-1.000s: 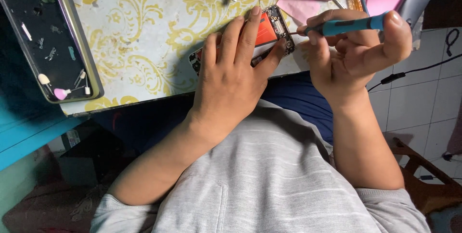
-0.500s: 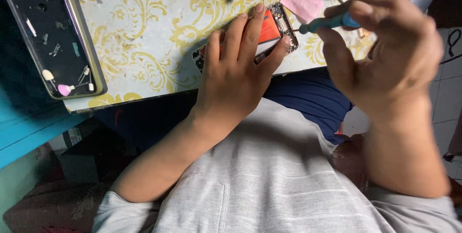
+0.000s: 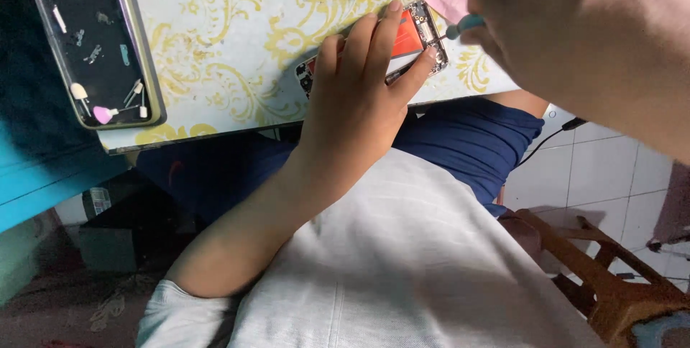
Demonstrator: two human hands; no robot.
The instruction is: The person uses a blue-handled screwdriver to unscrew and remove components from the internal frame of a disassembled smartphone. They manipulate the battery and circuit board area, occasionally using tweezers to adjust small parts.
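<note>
Now left hand flat, fingers spread, pressing opened phone; right hand just beside phone, closed around blue screwdriver.

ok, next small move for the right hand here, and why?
Probably lower the teal-handled screwdriver tip onto the opened phone: the right hand holds it just beside the phone's edge, while the left hand lies flat, pinning the phone.

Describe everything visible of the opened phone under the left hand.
The opened phone lies flat near the table edge, back removed, showing an orange-red inner panel, a silvery metal frame and small components along its right end. The left hand presses on it, fingers spread across most of its body, so the middle is hidden. The right hand holds a teal-handled tool whose tip meets the phone's right end.
</note>
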